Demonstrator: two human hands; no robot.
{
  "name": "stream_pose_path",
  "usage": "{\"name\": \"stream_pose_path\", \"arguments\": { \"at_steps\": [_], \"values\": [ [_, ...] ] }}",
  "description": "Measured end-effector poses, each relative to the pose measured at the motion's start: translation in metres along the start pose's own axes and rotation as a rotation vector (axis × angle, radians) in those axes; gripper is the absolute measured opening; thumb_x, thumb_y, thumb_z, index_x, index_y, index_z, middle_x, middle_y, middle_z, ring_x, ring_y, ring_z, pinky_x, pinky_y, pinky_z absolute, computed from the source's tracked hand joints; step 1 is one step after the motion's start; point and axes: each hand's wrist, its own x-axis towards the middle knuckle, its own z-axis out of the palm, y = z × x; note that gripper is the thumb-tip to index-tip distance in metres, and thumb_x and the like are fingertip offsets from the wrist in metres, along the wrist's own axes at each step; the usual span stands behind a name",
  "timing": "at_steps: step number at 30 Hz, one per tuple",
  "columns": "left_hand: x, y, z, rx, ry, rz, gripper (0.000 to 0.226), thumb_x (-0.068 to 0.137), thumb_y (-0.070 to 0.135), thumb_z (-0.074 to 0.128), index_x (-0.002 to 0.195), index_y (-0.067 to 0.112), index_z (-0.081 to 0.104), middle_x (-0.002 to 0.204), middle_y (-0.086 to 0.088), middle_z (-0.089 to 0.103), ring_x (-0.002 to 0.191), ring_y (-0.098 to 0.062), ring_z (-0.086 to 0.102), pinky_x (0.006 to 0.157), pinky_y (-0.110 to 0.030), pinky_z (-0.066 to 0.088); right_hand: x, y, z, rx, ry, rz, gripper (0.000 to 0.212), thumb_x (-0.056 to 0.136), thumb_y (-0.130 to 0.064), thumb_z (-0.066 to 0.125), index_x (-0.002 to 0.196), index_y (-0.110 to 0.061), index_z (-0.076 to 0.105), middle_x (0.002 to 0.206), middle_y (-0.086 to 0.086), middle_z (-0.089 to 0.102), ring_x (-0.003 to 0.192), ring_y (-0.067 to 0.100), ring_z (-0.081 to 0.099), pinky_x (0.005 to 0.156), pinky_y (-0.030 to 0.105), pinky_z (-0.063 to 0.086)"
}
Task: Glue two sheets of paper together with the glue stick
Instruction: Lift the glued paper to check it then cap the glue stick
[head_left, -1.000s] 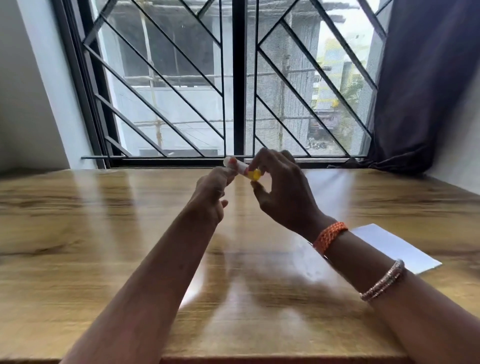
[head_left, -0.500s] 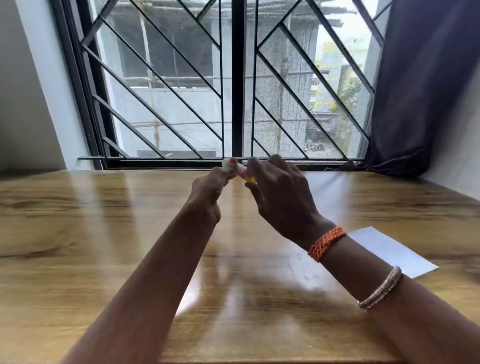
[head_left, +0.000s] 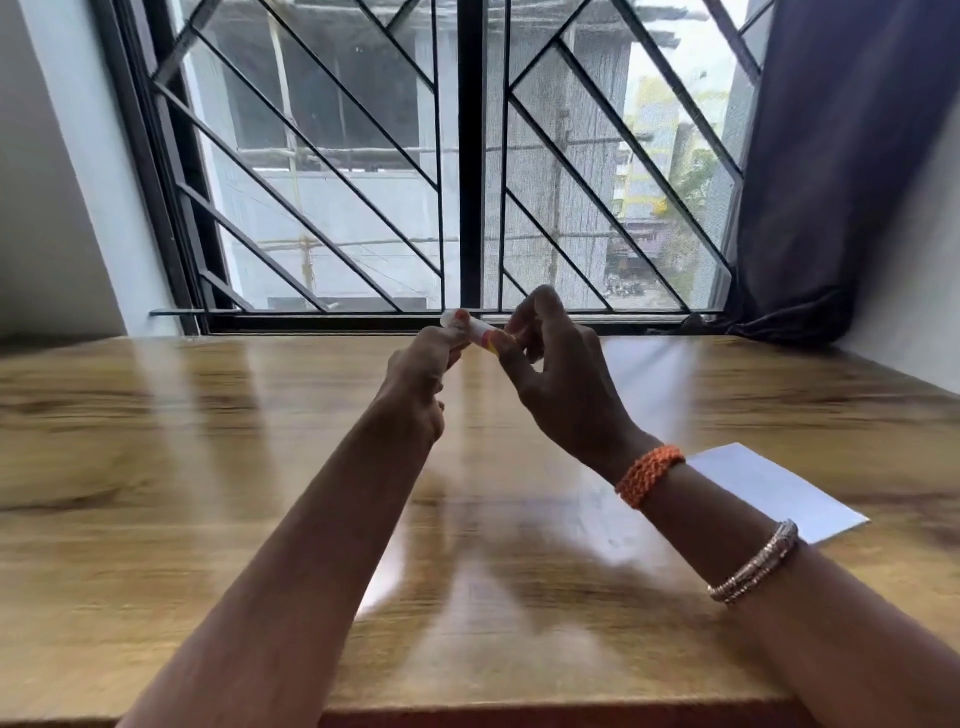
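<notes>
Seen from the person's own head, two bare forearms reach over a wooden tabletop (head_left: 156, 467) towards a barred window (head_left: 467, 156). Both hands are raised above the tabletop and share a small glue stick (head_left: 475, 332), white with a yellow and orange end. The left hand (head_left: 415, 384) has its fingers curled round the white end; the right hand (head_left: 561, 374) pinches the yellow end between thumb and fingertips, its other fingers loosely raised. This looks like uncapping or twisting the stick up: it goes best with the left hand holding the barrel steady while the right turns or pulls straight along it. A white sheet of paper (head_left: 769, 488) lies flat on the tabletop behind the right forearm; a second sheet cannot be made out. No brand or writing is readable on the stick.
</notes>
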Motion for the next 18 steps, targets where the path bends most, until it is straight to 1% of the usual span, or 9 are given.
{"name": "stream_pose_path", "arguments": {
  "at_steps": [2,3,5,6,9,12,15,17,18],
  "values": [
    [0.0025,-0.0013,0.0000,0.001,0.006,0.016,0.046,0.084,0.046,0.058,0.118,0.015,0.062,0.096,0.010,0.061,0.098,-0.011,0.048,0.088,-0.033,0.023,-0.0006,0.0001,0.0002,-0.063,-0.017,-0.073,0.016,0.090,-0.014,0.062,0.092,-0.006,0.048,0.074,0.000,0.050,0.065,0.012,0.044,0.060,0.021,0.037],
    [0.0039,-0.0023,0.0006,-0.004,0.009,0.034,0.039,0.084,0.045,0.058,0.111,0.016,0.065,0.091,0.012,0.062,0.089,-0.005,0.050,0.086,-0.030,0.024,-0.0009,0.0011,0.0005,-0.125,-0.037,-0.128,0.016,0.089,-0.011,0.062,0.094,-0.005,0.047,0.078,0.000,0.049,0.070,0.014,0.043,0.063,0.021,0.036],
    [0.0048,-0.0038,0.0023,-0.012,0.019,0.057,0.024,0.085,0.042,0.057,0.085,0.020,0.068,0.087,0.014,0.063,0.082,0.002,0.050,0.081,-0.026,0.025,-0.0021,0.0028,0.0020,-0.302,-0.104,-0.263,0.023,0.087,-0.004,0.061,0.100,-0.009,0.042,0.084,0.004,0.052,0.078,0.018,0.043,0.070,0.022,0.035],
    [0.0043,-0.0041,0.0026,-0.017,0.023,0.060,0.023,0.086,0.041,0.057,0.076,0.022,0.065,0.085,0.014,0.063,0.082,0.003,0.051,0.079,-0.025,0.025,-0.0024,0.0034,0.0031,-0.398,-0.142,-0.321,0.028,0.086,-0.002,0.059,0.102,-0.012,0.040,0.087,0.006,0.055,0.081,0.020,0.044,0.074,0.024,0.036],
    [0.0040,-0.0042,0.0019,-0.047,0.020,0.053,0.021,0.085,0.039,0.057,0.078,0.021,0.064,0.083,0.014,0.063,0.085,0.001,0.054,0.081,-0.026,0.024,-0.0029,0.0029,0.0039,-0.562,-0.138,-0.378,0.029,0.083,-0.001,0.059,0.106,-0.012,0.045,0.092,0.008,0.057,0.086,0.026,0.049,0.079,0.035,0.045],
    [0.0012,-0.0043,0.0014,-0.066,-0.002,0.038,0.031,0.083,0.043,0.059,0.100,0.019,0.066,0.089,0.015,0.064,0.096,-0.004,0.054,0.084,-0.032,0.024,-0.0053,0.0002,0.0037,-0.373,-0.028,-0.177,0.019,0.087,-0.013,0.058,0.102,-0.005,0.051,0.089,0.009,0.058,0.080,0.027,0.052,0.070,0.042,0.047],
    [-0.0017,-0.0049,0.0028,-0.063,-0.038,0.043,0.044,0.082,0.043,0.059,0.115,0.015,0.066,0.098,0.012,0.063,0.093,-0.003,0.052,0.086,-0.034,0.023,-0.0051,0.0011,0.0048,-0.070,-0.062,0.085,0.015,0.095,-0.018,0.052,0.099,-0.009,0.041,0.071,0.006,0.057,0.061,0.024,0.053,0.057,0.041,0.046],
    [-0.0025,-0.0044,0.0033,-0.059,-0.037,0.063,0.041,0.083,0.040,0.059,0.115,0.016,0.066,0.100,0.010,0.064,0.088,0.001,0.052,0.087,-0.033,0.023,-0.0036,0.0022,0.0061,0.056,-0.087,0.139,0.014,0.096,-0.016,0.050,0.095,-0.013,0.036,0.064,0.005,0.054,0.054,0.019,0.051,0.052,0.037,0.044],
    [-0.0026,-0.0038,0.0036,-0.059,-0.029,0.070,0.039,0.084,0.039,0.058,0.114,0.016,0.066,0.097,0.012,0.064,0.085,0.003,0.052,0.088,-0.033,0.022,-0.0036,0.0010,0.0056,0.062,-0.099,0.089,0.014,0.096,-0.013,0.050,0.094,-0.012,0.037,0.064,0.001,0.051,0.053,0.015,0.046,0.052,0.032,0.041]
  ]
}}
